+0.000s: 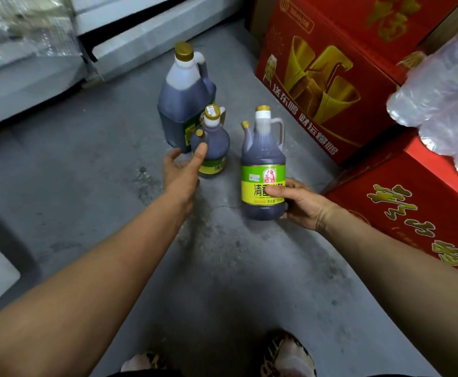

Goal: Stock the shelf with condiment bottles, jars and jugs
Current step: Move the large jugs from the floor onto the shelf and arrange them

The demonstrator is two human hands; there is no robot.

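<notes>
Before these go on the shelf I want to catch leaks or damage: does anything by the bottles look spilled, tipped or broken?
Nothing stands out. The large jug, the small bottle and the bottle in the right hand are upright and capped. The floor is stained and gritty, but no puddle shows.
</notes>
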